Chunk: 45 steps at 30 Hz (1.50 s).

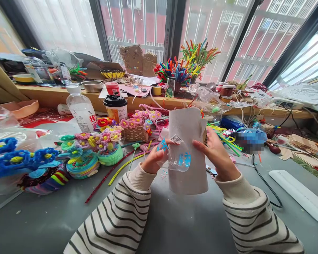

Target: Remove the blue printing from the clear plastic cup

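A clear plastic cup piece (178, 158) with blue print and a barcode label is gripped at its left side by my left hand (154, 157). Behind it stands a curved grey-white sheet (189, 180), held upright above the table. My right hand (219, 155) grips that sheet at its right edge, the thumb on its front face and the other fingers partly behind it. The cup piece overlaps the middle of the sheet; whether they touch cannot be told. Fuzzy yellow (122, 169) and red stems (108, 176) lie left of my left hand.
Pipe-cleaner flower pots (110, 155) crowd the left. Behind them stand a clear bottle (81, 111) and a black-lidded cup (116, 108). A white strip (299, 195) and a black cable (267, 187) lie at the right. Jars and bundled stems (175, 72) line the windowsill.
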Tool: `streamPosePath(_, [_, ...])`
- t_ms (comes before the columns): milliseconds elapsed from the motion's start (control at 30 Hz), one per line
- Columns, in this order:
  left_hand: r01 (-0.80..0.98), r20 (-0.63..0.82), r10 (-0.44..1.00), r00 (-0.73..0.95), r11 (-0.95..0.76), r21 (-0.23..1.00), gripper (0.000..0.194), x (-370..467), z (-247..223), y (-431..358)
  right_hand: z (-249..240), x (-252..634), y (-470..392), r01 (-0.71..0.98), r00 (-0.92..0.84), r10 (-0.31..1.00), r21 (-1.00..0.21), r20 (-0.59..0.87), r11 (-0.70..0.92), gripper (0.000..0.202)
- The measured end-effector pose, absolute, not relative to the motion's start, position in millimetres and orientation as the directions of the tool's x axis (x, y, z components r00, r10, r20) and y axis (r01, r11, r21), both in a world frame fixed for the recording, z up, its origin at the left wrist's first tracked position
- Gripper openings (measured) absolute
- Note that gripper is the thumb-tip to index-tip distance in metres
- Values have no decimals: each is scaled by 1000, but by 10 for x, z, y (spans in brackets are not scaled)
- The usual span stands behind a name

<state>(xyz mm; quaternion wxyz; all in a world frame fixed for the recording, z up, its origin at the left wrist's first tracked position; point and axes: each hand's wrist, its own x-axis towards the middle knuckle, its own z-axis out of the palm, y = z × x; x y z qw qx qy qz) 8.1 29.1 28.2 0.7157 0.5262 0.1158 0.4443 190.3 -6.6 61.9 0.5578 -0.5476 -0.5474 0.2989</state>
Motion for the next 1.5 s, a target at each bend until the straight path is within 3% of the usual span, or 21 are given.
streamPosePath(67, [-484, 300, 744, 598, 36, 874, 51, 98, 288, 280, 635, 1868, -86, 79, 1, 989, -986, 147, 146, 55])
streamPosePath(133, [-484, 314, 737, 599, 20, 875, 51, 118, 276, 279, 621, 1818, -88, -12, -46, 995, -996, 93, 92, 43])
streamPosePath(233, [-539, 344, 765, 545, 5, 842, 53, 134, 243, 300, 589, 1788, -53, -21, 112, 981, -986, 159, 163, 40])
streamPosePath(333, [-656, 310, 873, 377, 16, 755, 52, 124, 248, 330, 614, 1875, -39, 196, 312, 880, -931, 358, 309, 34])
streamPosePath(400, [-689, 216, 940, 263, 26, 725, 53, 111, 285, 336, 652, 1967, -65, 533, 357, 745, -778, 564, 333, 27])
streamPosePath(467, [-680, 134, 973, 188, 31, 732, 58, 100, 333, 328, 665, 2028, -109, 797, 217, 597, -494, 772, 349, 18])
streamPosePath(533, [-666, 99, 982, 160, 33, 745, 60, 97, 366, 318, 624, 2029, -150, 885, -38, 484, -196, 874, 423, 24])
streamPosePath(633, [-636, 86, 987, 137, 22, 771, 57, 102, 351, 328, 481, 1951, -180, 878, -219, 438, -20, 872, 478, 54])
streamPosePath(733, [-501, 71, 997, 22, -51, 864, 56, 109, 276, 371, 353, 1895, -183, 864, -281, 462, 12, 841, 504, 68])
streamPosePath(833, [-295, 161, 985, -67, -174, 939, 61, 118, 217, 398, 309, 1911, -175, 847, -301, 455, 16, 838, 532, 72])
streamPosePath(933, [-210, 219, 976, -5, -215, 954, 72, 128, 216, 393, 311, 1928, -167, 826, -320, 440, 20, 839, 563, 67])
streamPosePath(1100, [-110, 280, 960, 16, -276, 955, 64, 121, 193, 399, 310, 1833, -186, 825, -373, 470, 54, 800, 563, 56])
streamPosePath(1300, [-141, 302, 953, 28, -296, 945, 71, 118, 126, 425, 271, 1762, -204, 843, -397, 500, 92, 770, 529, 47])
streamPosePath(1500, [-354, 137, 958, 252, -40, 934, 60, 138, 201, 391, 276, 1826, -194, 847, -351, 511, 33, 785, 531, 51])
